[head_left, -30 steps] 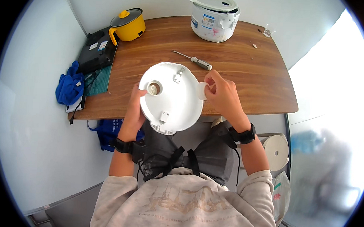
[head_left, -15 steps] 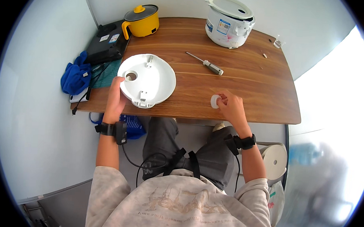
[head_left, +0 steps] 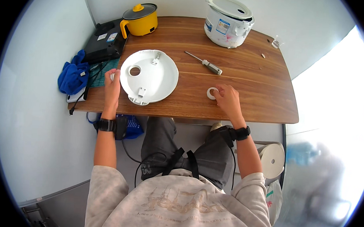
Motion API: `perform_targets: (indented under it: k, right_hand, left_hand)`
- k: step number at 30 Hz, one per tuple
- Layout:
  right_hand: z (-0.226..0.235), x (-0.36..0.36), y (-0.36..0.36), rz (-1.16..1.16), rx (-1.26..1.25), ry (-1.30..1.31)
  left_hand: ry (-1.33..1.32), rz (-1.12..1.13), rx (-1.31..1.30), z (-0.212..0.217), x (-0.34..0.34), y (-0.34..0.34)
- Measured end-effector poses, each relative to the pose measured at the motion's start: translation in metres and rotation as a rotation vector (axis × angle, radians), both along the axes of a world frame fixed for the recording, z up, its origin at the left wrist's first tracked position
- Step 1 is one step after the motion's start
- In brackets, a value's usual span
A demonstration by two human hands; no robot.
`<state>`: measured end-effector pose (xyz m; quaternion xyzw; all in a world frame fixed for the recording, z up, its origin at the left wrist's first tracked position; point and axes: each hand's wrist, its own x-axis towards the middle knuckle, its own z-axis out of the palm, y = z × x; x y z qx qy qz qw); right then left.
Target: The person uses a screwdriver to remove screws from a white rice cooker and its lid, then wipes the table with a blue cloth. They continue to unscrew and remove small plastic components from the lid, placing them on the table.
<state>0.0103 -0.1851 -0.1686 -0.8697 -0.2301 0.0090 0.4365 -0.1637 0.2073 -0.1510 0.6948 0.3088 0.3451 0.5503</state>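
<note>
The right hand [head_left: 228,101] has its grip pinched on the right side of a white ring [head_left: 211,93], held low over the near part of the desk [head_left: 191,91]; whether the ring touches the wood cannot be told. The left hand [head_left: 112,90] has a narrow grip, thumb against fingers, on a small white piece [head_left: 112,76], mostly hidden by the fingers. Just right of that hand, a shallow white round cover [head_left: 159,78] lies with its hollow side up at the near left of the desk. It bears a round hole [head_left: 134,71] at its left, one white bracket [head_left: 156,59] on the far side and another [head_left: 142,92] on the near side, with a notched tab at the near rim. Beyond the ring, a screwdriver [head_left: 212,67] lies with its shaft toward the far left. At the far edge stand a yellow pot [head_left: 143,26], left, and a white cooker [head_left: 226,32], right of centre. A clear cup [head_left: 277,42] occupies the far right corner. At the left are a black case [head_left: 107,47], a green mat [head_left: 98,80] and a blue cloth [head_left: 73,76].
</note>
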Motion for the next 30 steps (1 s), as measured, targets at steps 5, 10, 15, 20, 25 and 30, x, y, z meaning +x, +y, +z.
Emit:
perform_targets:
  k: [5, 10, 15, 20, 25, 30]
  right_hand:
    - [0.006, -0.021, -0.01, -0.044, 0.083, -0.177]
    - [0.033, -0.071, -0.022, 0.016, 0.191, -0.054]
    - [0.053, -0.119, -0.005, 0.287, 0.404, 0.224]
    - [0.06, -0.137, -0.001, 0.386, 0.461, 0.488]
    - [0.056, -0.135, -0.006, 0.279, 0.458, 0.531]
    - [0.059, -0.127, -0.013, 0.311, 0.544, 0.774]
  left_hand:
    - [-0.034, 0.038, 0.144, 0.028, -0.034, -0.012]
    - [-0.132, -0.241, -0.053, 0.076, -0.061, -0.09]
    - [0.033, -0.748, -0.226, 0.068, -0.055, -0.171]
    - [0.048, -0.835, -0.254, 0.047, -0.036, -0.207]
    - [0.034, -0.898, -0.198, 0.048, -0.028, -0.223]
    - [0.016, -0.799, 0.454, 0.044, -0.017, -0.22]
